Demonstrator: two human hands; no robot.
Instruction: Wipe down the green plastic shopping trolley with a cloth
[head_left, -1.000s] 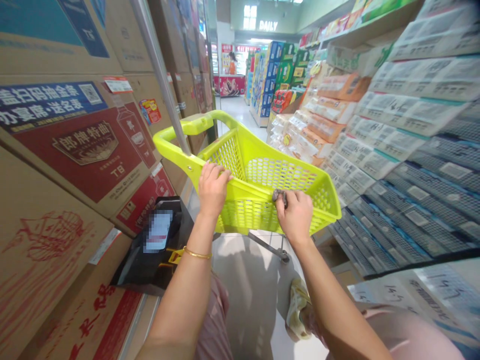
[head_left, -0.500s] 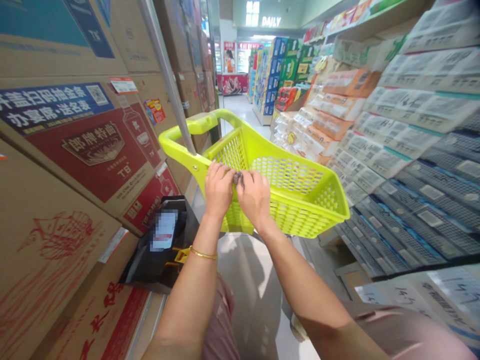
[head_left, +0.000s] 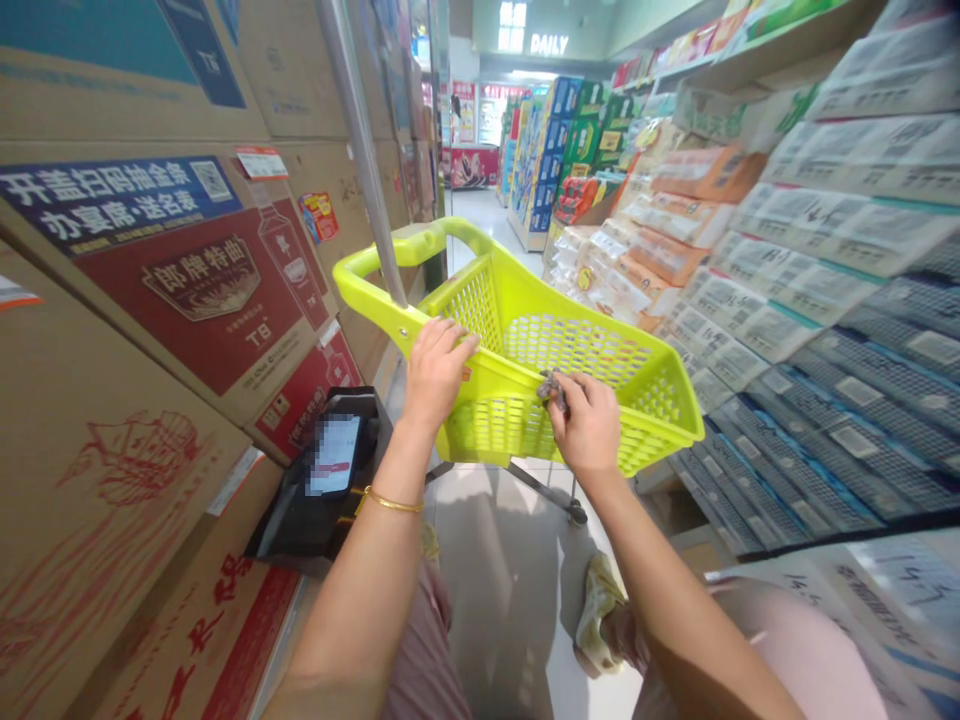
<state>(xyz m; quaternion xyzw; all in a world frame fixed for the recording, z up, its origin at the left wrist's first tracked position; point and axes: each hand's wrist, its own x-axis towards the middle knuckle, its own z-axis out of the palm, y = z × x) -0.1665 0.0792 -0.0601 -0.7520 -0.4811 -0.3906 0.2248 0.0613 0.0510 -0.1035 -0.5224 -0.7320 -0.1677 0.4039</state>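
Observation:
A bright yellow-green plastic shopping cart [head_left: 525, 345] with perforated walls stands in front of me, its basket showing nothing inside. My left hand [head_left: 437, 372] is closed over the near rim, close to where the handle meets the basket. Farther right along that rim, my right hand [head_left: 589, 420] pinches a small crumpled dark grey rag [head_left: 553, 386] and holds it against the edge. A gold bangle [head_left: 391, 502] circles my left wrist.
Stacked cardboard cartons [head_left: 195, 290] rise on the left behind a metal pole [head_left: 367, 150]. A black bag [head_left: 300, 525] with a phone [head_left: 332, 455] on it rests on lower cartons. Packaged goods [head_left: 817, 250] line the right. My shoe [head_left: 598, 615] is on the tiled floor [head_left: 502, 560].
My right hand has slid right along the rim with the rag, away from my left hand. The left hand stays on the rim. The view has shifted slightly.

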